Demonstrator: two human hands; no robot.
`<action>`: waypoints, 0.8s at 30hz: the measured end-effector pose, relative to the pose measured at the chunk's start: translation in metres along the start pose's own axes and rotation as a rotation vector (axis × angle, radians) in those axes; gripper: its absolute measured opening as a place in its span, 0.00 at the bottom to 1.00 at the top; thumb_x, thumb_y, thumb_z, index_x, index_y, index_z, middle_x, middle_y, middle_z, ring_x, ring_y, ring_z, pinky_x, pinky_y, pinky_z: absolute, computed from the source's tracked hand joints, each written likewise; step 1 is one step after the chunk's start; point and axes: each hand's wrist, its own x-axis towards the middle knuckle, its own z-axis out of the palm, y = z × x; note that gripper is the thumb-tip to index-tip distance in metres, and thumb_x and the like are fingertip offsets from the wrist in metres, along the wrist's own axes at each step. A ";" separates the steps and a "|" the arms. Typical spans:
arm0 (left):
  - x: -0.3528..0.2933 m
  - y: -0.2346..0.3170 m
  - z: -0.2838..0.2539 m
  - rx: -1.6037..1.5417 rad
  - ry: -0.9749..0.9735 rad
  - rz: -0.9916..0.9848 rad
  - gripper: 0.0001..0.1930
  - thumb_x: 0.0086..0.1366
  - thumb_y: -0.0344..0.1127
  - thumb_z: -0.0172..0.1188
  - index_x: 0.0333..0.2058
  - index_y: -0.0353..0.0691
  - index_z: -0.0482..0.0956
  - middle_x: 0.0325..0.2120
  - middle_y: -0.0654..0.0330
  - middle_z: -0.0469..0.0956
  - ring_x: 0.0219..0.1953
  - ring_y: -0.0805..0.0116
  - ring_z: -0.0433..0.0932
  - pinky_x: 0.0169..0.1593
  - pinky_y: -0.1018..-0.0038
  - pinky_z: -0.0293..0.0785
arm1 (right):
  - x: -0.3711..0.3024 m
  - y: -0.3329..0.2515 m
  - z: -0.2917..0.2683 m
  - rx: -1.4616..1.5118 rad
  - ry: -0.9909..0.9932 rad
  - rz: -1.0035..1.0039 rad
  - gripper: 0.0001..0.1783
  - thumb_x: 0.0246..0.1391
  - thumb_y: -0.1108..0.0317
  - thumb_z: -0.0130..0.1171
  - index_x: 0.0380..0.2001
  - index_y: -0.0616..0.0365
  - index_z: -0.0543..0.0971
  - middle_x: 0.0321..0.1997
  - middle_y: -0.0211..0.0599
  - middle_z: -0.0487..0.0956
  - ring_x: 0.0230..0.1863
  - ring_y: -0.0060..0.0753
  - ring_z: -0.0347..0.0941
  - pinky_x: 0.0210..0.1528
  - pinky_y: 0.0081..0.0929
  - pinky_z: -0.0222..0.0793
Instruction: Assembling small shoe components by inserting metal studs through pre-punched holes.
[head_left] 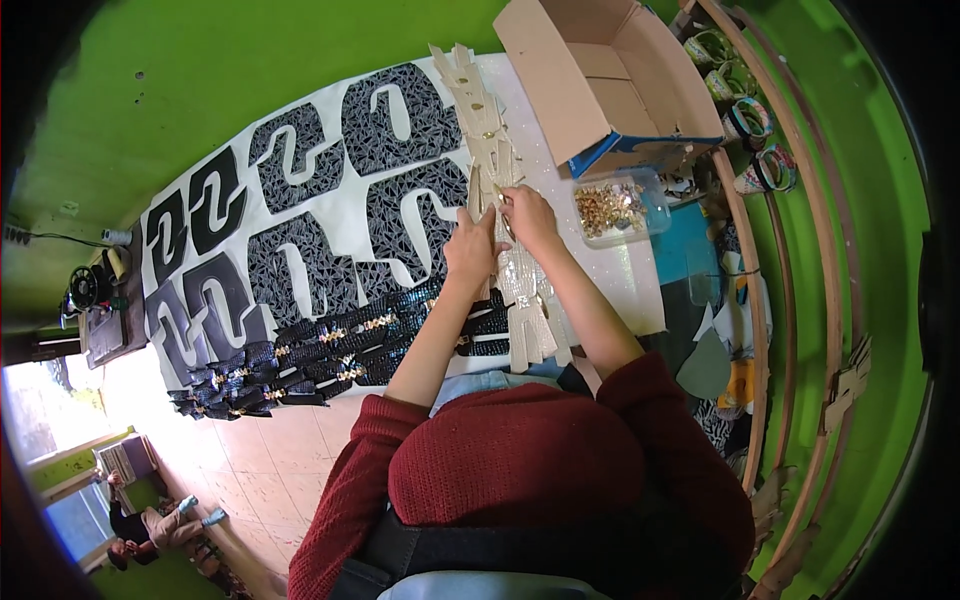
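Note:
A long row of beige, scaly shoe-strap pieces (478, 100) runs across the white table (640, 285), away from me. My left hand (468, 250) presses flat on one of these beige pieces. My right hand (525, 215) pinches a small gold metal ornament at the same piece, just beside the left hand. A clear plastic tub (615, 207) filled with gold ornaments stands to the right of my right hand. Both forearms come up from my dark red sweater.
Black patterned shoe-upper cutouts (300, 150) lie over the table's left half. A row of glossy black straps with gold ornaments (330, 350) lies near me. An open cardboard box (600, 75) stands at the far right. Tape rolls (750, 120) sit on a wooden rack.

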 end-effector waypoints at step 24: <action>0.004 -0.010 0.006 -0.057 0.029 0.033 0.35 0.45 0.49 0.66 0.54 0.53 0.66 0.40 0.49 0.65 0.36 0.50 0.75 0.37 0.62 0.73 | 0.005 0.009 -0.009 -0.129 0.028 -0.070 0.24 0.39 0.76 0.59 0.44 0.53 0.72 0.35 0.41 0.74 0.40 0.43 0.71 0.42 0.35 0.67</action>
